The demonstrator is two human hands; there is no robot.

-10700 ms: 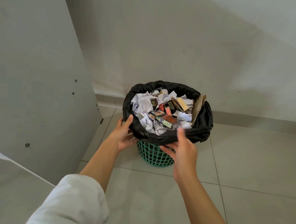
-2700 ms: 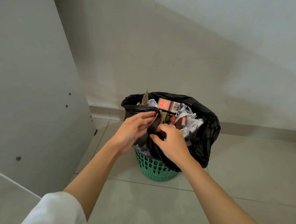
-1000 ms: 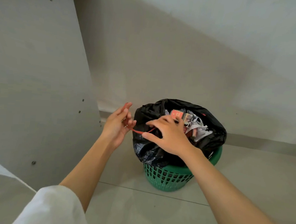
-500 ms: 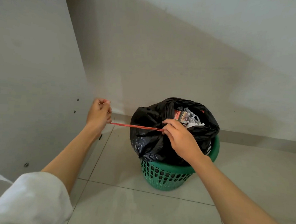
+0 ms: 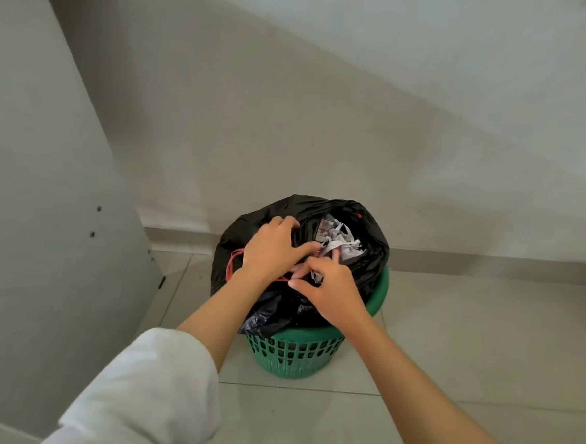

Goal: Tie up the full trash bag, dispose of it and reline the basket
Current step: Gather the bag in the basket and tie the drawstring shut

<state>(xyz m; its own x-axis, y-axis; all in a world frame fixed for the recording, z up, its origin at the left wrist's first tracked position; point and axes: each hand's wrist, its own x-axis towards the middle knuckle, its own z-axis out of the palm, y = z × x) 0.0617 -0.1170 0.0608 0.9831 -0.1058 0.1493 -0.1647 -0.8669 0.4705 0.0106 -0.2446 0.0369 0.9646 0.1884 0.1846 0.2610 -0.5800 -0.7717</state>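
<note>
A pale plaster wall (image 5: 325,121) runs behind, meeting a light tiled floor (image 5: 483,336) at a low grey skirting (image 5: 488,265). At the left stands a tall grey panel (image 5: 45,206) with small dark screw holes (image 5: 98,208) dotted down it, and thin grout lines (image 5: 295,388) cross the tiles.

Black trash bag (image 5: 368,260); red drawstring (image 5: 230,262); green lattice basket (image 5: 290,353); white sleeve (image 5: 144,391); pale grey floor tiles (image 5: 466,335).

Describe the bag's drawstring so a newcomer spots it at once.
Find the green basket by the wall; a black bag bulges from it. On the bag's left side, the drawstring loops out, thin and red against black plastic.
</note>
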